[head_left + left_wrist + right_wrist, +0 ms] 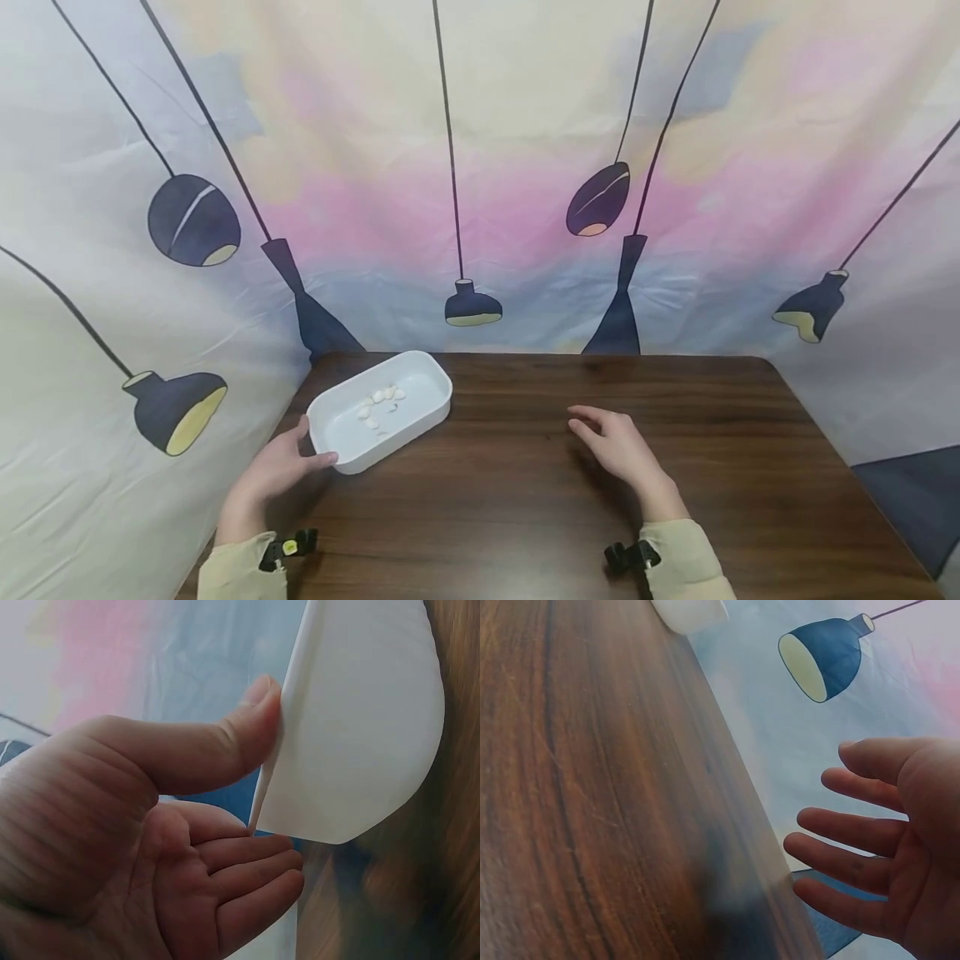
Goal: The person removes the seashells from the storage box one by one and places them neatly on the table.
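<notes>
A white rectangular tray [408, 433] with rounded corners sits at the far left of the table, angled. Several small cream-coloured pieces [377, 396] lie in it, too small to tell their kind. My left hand [276, 467] grips the tray's left end, thumb at the near corner and fingers at the far side. In the left wrist view the thumb [247, 727] presses the tray's rim and the fingertips touch its edge below. Well to the right of the tray, my right hand [617, 446] hovers over the table, holding nothing, its fingers loosely extended.
The dark brown wooden table [517, 492] has rounded far corners. A cloth curtain [525, 108] printed with hanging lamps stands right behind and beside it. Each wrist wears a black strapped device, such as the one on the right wrist [630, 557].
</notes>
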The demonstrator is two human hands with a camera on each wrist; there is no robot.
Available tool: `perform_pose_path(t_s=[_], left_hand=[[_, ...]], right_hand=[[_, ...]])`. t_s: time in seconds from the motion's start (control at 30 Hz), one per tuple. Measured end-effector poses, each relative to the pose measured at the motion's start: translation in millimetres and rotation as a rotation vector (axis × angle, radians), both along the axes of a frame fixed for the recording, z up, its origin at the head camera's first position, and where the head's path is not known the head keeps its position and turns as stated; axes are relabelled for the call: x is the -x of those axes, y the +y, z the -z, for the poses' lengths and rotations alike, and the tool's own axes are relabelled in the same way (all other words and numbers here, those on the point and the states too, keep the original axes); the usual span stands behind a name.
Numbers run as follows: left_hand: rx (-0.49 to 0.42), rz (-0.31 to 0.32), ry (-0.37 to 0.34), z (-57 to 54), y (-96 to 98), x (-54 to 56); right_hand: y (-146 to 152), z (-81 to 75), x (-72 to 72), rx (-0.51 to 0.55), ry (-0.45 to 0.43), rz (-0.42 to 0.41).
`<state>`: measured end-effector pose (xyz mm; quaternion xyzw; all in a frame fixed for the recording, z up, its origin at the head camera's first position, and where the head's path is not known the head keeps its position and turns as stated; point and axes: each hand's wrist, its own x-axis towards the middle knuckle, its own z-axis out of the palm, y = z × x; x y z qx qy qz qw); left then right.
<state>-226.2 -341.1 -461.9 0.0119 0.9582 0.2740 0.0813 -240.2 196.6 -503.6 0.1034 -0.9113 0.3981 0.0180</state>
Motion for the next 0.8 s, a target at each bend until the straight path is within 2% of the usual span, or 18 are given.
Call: perform_pose_path(t_s=[0.33, 0.53, 0.8], left_hand=[[-0.059, 0.054, -0.006, 5.0, 33.2, 16.2], [-0.120, 0.092, -0.007, 11.5, 55.0, 27.6], [-0.208, 0.155, 0.000, 12.2, 84.5, 40.0]], right_hand=[[0, 6.5, -10.4, 0.023, -0.035, 0.014], [3, 2.3, -8.0, 0.019, -0.014, 0.001], [6, -5.2, -2.5, 0.000, 0.016, -0.018]])
